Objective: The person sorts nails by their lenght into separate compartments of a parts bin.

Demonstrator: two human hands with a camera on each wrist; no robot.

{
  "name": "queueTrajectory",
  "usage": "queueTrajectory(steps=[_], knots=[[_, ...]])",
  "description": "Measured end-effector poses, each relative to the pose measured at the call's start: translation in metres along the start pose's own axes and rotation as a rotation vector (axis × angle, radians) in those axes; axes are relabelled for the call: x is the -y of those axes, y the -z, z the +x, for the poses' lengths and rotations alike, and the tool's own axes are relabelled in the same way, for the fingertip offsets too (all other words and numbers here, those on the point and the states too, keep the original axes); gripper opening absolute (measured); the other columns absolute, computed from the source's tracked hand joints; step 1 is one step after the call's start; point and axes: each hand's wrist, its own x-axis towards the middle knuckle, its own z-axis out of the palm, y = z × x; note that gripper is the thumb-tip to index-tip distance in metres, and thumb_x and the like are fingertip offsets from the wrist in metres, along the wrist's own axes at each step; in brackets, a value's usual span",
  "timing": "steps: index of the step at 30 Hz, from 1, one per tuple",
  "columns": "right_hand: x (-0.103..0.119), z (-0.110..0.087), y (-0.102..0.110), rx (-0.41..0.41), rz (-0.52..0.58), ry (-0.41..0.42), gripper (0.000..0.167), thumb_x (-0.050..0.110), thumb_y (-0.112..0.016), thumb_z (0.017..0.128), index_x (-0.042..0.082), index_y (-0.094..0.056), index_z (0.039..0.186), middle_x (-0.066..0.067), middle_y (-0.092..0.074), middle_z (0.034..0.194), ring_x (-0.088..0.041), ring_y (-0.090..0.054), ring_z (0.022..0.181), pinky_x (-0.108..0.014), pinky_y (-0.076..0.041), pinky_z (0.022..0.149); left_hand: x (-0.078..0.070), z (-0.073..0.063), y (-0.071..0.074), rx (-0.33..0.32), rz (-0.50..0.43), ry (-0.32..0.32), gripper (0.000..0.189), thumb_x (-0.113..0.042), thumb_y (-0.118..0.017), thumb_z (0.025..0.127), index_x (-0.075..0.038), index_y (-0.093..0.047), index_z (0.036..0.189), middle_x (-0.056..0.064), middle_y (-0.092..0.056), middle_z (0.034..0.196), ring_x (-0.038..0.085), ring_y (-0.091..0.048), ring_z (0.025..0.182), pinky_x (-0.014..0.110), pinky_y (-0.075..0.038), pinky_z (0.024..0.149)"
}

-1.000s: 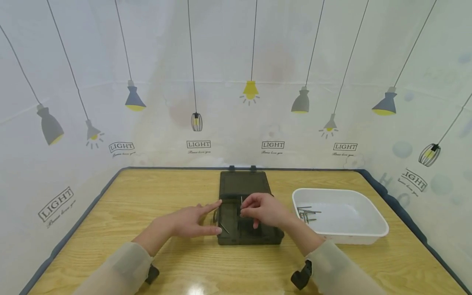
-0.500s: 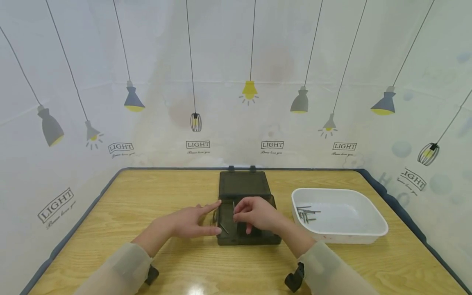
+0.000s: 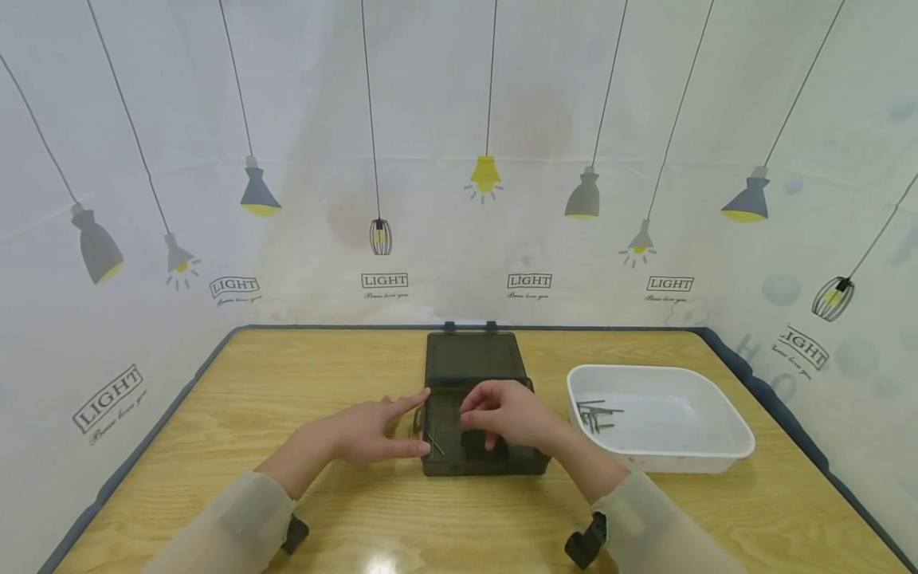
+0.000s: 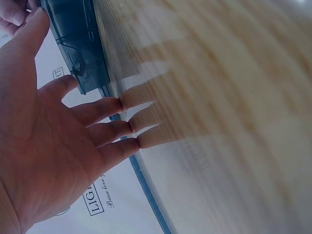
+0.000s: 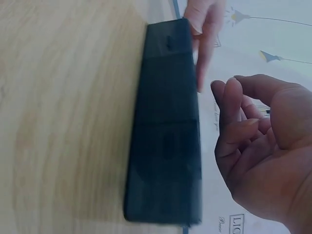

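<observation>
A dark plastic case lies on the table with its lid [image 3: 476, 356] folded back. Two thin, nail-like metal pieces [image 3: 437, 444] lie crossed in its left compartment. My left hand [image 3: 358, 433] rests at the case's left side, fingers spread, with index fingertip and thumb at the rim. Above the case's middle is my right hand [image 3: 512, 414], its fingers loosely curled and no metal piece visible between them. In the right wrist view, the right hand [image 5: 268, 141] is beside the case [image 5: 163, 141], with thumb and fingertips close together.
To the right stands a white plastic tray [image 3: 667, 465], holding several thin metal pieces [image 3: 598, 416] at its left end. Behind the table hangs a pale cloth [image 3: 445, 104] printed with lamps.
My right hand moved left with an upright metal piece, then slightly back right without it. A second piece now lies in the left compartment. The left hand stayed put.
</observation>
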Motion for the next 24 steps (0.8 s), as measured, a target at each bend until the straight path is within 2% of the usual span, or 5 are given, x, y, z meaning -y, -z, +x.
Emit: queueTrajectory(steps=[5, 9, 14, 19, 24], knots=[[-0.001, -0.010, 0.019, 0.010, 0.014, 0.026, 0.022, 0.024, -0.074, 0.106, 0.005, -0.075, 0.117, -0.017, -0.078, 0.105, -0.017, -0.068, 0.067, -0.036, -0.060, 0.066, 0.000, 0.000, 0.000, -0.004, 0.002, 0.000, 0.096, -0.081, -0.058, 0.099, -0.039, -0.021, 0.177, 0.007, -0.036, 0.180, 0.052, -0.029, 0.165, 0.073, -0.032, 0.129], [-0.005, -0.021, 0.042, 0.002, 0.020, 0.014, 0.023, 0.028, -0.074, 0.107, 0.008, -0.073, 0.118, -0.020, -0.077, 0.110, -0.020, -0.068, 0.073, -0.035, -0.060, 0.070, 0.000, 0.000, 0.000, -0.008, 0.003, -0.010, 0.096, -0.081, -0.058, 0.099, -0.038, -0.020, 0.177, 0.008, -0.036, 0.179, 0.051, -0.029, 0.165, 0.073, -0.032, 0.129], [-0.014, -0.036, 0.075, -0.052, 0.013, -0.007, 0.026, 0.028, -0.075, 0.106, 0.006, -0.072, 0.119, -0.015, -0.077, 0.106, -0.023, -0.068, 0.075, -0.027, -0.051, 0.060, 0.002, 0.000, -0.001, -0.011, 0.002, -0.016, 0.096, -0.080, -0.058, 0.100, -0.037, -0.020, 0.177, 0.008, -0.035, 0.180, 0.051, -0.029, 0.165, 0.073, -0.032, 0.129], [-0.032, -0.049, 0.108, -0.091, 0.009, -0.056, 0.030, 0.032, -0.072, 0.108, 0.006, -0.070, 0.123, -0.006, -0.078, 0.109, -0.027, -0.067, 0.080, -0.030, -0.053, 0.063, 0.002, 0.000, -0.001, -0.014, 0.003, -0.021, 0.096, -0.080, -0.058, 0.100, -0.037, -0.020, 0.177, 0.007, -0.034, 0.180, 0.051, -0.028, 0.165, 0.073, -0.031, 0.129], [-0.059, -0.059, 0.134, -0.113, -0.035, -0.111, 0.036, 0.037, -0.071, 0.109, 0.007, -0.069, 0.129, -0.012, -0.077, 0.121, -0.024, -0.067, 0.088, -0.035, -0.056, 0.070, 0.001, -0.001, 0.000, -0.012, 0.002, -0.022, 0.096, -0.079, -0.058, 0.100, -0.037, -0.020, 0.177, 0.005, -0.032, 0.181, 0.051, -0.028, 0.166, 0.073, -0.031, 0.130]])
